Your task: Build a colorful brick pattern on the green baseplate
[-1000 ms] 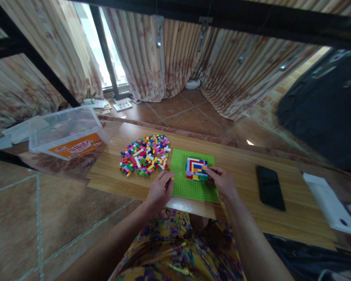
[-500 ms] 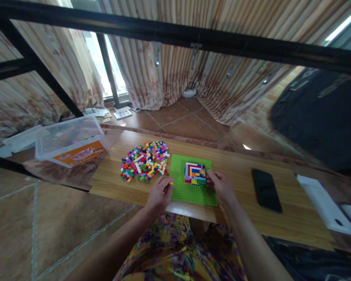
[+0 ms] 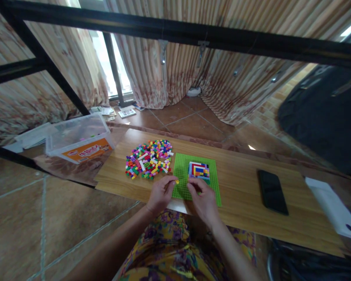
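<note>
A small yellow toy brick [image 3: 177,182] is pinched between the thumb and fingertips of my left hand [image 3: 160,192], over the left part of the green baseplate [image 3: 179,166]. My right hand [image 3: 204,198] reaches over the plate, its thumb and fingers curled together at the near left corner of the multicoloured brick build [image 3: 199,170]. Whether those fingers hold anything is too small to make out. The build is pressed on the plate in nested coloured lines, and my right hand hides its near edge.
Left of the plate, a pile of loose coloured bricks [image 3: 148,160] covers the wooden table [image 3: 236,175]. A black phone [image 3: 272,192] lies to the right, near a white object [image 3: 329,203]. Beyond the table's left end stands a clear plastic box [image 3: 78,130]. A dark metal bar [image 3: 175,31] crosses in front.
My right hand has moved left from the build's right side to its near left corner, closer to my left hand. The left hand still pinches the yellow brick, now slightly farther over the plate.
</note>
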`<state>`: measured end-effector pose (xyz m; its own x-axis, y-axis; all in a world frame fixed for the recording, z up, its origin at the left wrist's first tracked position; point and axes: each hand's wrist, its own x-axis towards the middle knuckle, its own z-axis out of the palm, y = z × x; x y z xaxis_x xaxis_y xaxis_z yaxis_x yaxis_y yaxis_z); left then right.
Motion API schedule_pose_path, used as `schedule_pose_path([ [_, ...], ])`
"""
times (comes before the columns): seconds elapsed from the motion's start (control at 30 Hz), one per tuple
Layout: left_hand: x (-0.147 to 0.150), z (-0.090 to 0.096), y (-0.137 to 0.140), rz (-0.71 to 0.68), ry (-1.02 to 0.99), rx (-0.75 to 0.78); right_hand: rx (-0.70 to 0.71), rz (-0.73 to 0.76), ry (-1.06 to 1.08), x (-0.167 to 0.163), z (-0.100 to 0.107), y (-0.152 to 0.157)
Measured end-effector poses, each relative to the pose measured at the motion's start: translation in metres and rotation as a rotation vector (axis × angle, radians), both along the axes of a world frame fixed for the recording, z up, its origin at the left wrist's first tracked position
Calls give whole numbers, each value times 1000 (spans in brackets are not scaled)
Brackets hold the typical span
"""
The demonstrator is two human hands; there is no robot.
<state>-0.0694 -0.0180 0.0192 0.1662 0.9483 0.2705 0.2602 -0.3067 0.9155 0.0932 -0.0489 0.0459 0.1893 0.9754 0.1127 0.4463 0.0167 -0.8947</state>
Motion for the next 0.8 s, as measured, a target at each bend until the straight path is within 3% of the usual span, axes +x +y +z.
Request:
schedule_pose_path([
  [0.17,-1,-2,0,2,-42,-34,21,108,-145,-18,-4,1],
  [0.47,-2,-3,3,-7,-49,-65,231,198,-290,-24,-9,2],
  [0.67,-2,-1,2,-76,9,-73,245,196,-371,-21,-13,-1],
  [0.8,-1,1,1,-82,34,-98,246,102,-374,-1,-9,4],
])
